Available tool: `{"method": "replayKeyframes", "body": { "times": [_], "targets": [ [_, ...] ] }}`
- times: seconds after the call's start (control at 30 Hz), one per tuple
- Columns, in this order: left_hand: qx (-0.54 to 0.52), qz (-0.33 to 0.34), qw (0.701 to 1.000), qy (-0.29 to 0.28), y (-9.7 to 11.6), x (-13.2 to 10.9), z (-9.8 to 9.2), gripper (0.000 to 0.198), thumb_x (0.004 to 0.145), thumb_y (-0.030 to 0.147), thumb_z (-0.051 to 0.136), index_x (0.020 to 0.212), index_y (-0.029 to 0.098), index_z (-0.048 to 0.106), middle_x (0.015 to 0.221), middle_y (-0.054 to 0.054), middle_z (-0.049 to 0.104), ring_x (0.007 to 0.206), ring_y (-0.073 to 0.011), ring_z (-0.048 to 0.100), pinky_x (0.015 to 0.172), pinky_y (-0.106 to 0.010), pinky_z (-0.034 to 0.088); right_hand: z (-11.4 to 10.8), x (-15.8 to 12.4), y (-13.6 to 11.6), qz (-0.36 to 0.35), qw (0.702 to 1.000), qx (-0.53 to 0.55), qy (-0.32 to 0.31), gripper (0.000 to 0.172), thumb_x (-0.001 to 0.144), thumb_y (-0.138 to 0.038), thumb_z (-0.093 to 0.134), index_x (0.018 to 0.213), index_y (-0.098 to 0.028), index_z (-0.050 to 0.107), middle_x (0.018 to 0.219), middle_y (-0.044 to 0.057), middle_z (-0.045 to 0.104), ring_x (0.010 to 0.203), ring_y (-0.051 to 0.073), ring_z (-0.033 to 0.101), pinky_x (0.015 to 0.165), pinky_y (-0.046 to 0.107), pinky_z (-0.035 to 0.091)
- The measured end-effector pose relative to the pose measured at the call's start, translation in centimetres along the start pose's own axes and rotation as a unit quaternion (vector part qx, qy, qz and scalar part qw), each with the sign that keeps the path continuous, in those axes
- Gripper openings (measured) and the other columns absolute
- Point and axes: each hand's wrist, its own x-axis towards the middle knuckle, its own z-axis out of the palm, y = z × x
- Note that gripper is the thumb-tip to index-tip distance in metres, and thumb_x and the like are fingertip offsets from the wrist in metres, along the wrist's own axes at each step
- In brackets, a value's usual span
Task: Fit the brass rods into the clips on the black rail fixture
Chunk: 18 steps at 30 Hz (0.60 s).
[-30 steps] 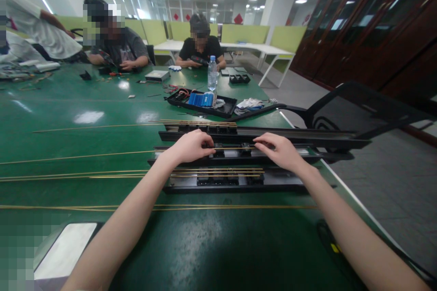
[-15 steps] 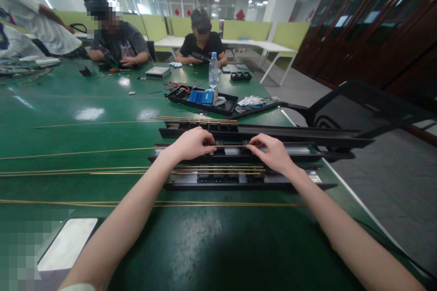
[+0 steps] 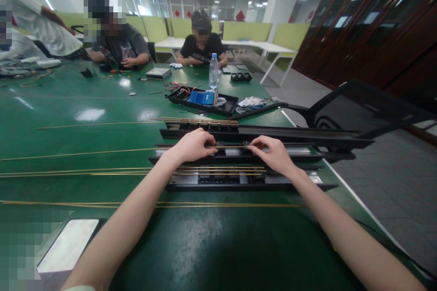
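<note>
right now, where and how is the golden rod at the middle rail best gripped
Probably pinch the golden rod at its exposed stretch between left grip and right grip, from above: it is thin and runs along the middle rail, whose raised near side may obstruct a lower approach.

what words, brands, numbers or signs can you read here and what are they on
No text is legible.
Blue pack in the black tray: white marks, too small to read.
Grey shirt: a print, too blurred to read.
Red diamond sign at the back: no characters legible.
Bottle: no wording legible.
Thin rod and black rails: no lettering visible.
</note>
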Motion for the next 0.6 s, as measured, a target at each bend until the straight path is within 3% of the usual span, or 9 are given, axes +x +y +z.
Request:
{"method": "replayKeyframes", "body": {
  "times": [0.13,0.3,0.6],
  "targets": [
    [0.003,-0.023,1.000,0.003,0.1,-0.1,0.1,0.031,0.083,0.049,0.063,0.099,0.024,0.071,0.093,-0.006,0.069,0.093,-0.0233,0.061,0.076,-0.032,0.049,-0.2,0.0,0.1,-0.016,1.000,-0.005,0.004,0.026,0.090,-0.046,0.061,0.086,-0.022,0.072,0.086,0.006,0.074,0.076,0.023,0.069,0.071,0.035,0.053],
    [0.029,-0.013,0.999,0.018,0.6,-0.1,0.6,0.048,0.082,0.052,0.064,0.123,0.026,0.064,0.104,-0.004,0.070,0.104,-0.0247,0.059,0.079,-0.033,0.051,-0.1,-0.1,0.3,-0.027,0.999,0.008,0.014,0.026,0.091,-0.043,0.061,0.083,-0.021,0.072,0.083,0.006,0.074,0.074,0.022,0.068,0.071,0.034,0.052],
    [0.046,-0.019,0.999,0.012,1.1,0.1,1.4,0.044,0.085,0.049,0.063,0.123,0.026,0.067,0.104,-0.005,0.073,0.107,-0.0247,0.057,0.083,-0.032,0.052,0.3,-0.2,0.4,-0.039,0.999,0.005,0.024,0.022,0.091,-0.039,0.062,0.084,-0.021,0.071,0.084,0.005,0.074,0.075,0.022,0.068,0.071,0.034,0.052]
  ]
}}
